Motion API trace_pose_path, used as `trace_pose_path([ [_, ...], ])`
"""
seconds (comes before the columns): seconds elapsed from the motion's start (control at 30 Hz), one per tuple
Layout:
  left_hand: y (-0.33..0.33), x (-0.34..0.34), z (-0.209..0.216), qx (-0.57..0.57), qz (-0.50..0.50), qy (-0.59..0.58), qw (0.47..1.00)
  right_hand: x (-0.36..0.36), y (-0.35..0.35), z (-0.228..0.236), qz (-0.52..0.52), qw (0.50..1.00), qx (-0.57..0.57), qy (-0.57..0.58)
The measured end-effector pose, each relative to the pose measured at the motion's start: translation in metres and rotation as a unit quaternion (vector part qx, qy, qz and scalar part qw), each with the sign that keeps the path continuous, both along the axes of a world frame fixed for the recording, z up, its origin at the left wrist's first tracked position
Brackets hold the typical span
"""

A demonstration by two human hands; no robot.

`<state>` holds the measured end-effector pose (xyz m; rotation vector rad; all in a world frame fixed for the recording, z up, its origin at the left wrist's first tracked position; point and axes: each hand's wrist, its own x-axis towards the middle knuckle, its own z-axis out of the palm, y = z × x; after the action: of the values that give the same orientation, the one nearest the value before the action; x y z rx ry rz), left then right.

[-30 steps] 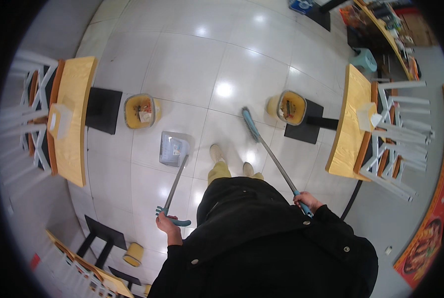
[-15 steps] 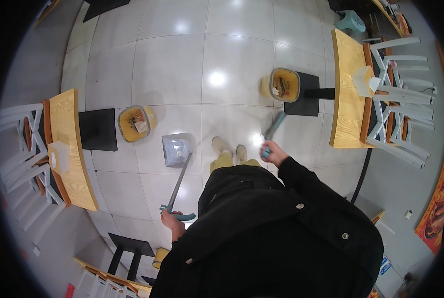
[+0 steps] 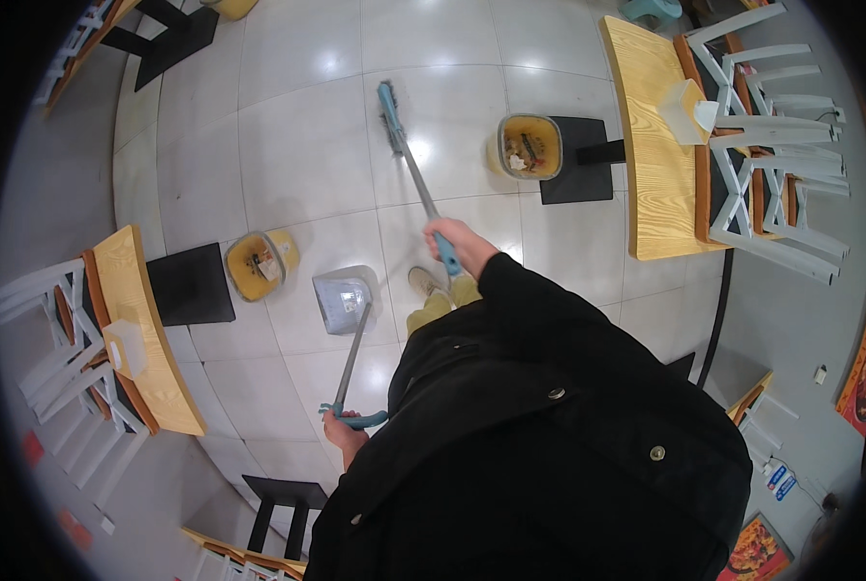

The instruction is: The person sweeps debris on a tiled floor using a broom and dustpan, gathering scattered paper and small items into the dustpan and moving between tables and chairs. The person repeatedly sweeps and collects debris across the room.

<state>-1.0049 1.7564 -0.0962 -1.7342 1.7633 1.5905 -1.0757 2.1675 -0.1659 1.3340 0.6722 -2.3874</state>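
Note:
My right hand (image 3: 460,244) grips the blue end of a long-handled broom (image 3: 417,177). The broom reaches forward, its narrow blue head with dark bristles on or just above the tiles ahead of me. At the lower left, my left hand (image 3: 343,435) is wrapped round the blue handle of a long-handled dustpan (image 3: 343,299). The pan lies on the floor to the left of my feet; it looks pale and translucent, and I cannot make out whether it holds anything.
Yellow bins with litter stand at left (image 3: 256,266) and right (image 3: 530,147). Wooden tables stand on both sides, the right table (image 3: 651,145) and left table (image 3: 167,368), with white chairs (image 3: 772,136) upturned on them. Black base plates (image 3: 189,284) lie on the tiled floor.
My right hand has swung the broom from the right side across to the front and left. The dustpan has stayed nearly in place in my left hand. The view has turned slightly.

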Motion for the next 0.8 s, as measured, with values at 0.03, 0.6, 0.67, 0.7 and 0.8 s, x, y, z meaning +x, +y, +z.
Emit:
trace_pose_path([
  [0.03,0.004,0.000,0.001,-0.003,0.001,0.001,1.000,0.022,0.006,0.005,0.039,0.998,0.053,0.017],
  [0.6,0.107,-0.084,0.022,0.032,-0.091,0.073,0.993,0.244,0.087,0.081,0.041,0.983,0.065,-0.167],
  [0.67,0.123,-0.101,0.023,0.030,-0.108,0.089,0.990,0.234,0.092,0.077,0.021,0.990,0.062,-0.125],
  [0.7,0.130,-0.110,0.023,0.024,-0.124,0.100,0.987,0.225,0.096,0.076,0.012,0.992,0.056,-0.110],
  [0.8,0.150,-0.145,0.019,0.016,-0.138,0.107,0.984,0.183,0.111,0.070,0.009,0.992,0.106,-0.067],
])
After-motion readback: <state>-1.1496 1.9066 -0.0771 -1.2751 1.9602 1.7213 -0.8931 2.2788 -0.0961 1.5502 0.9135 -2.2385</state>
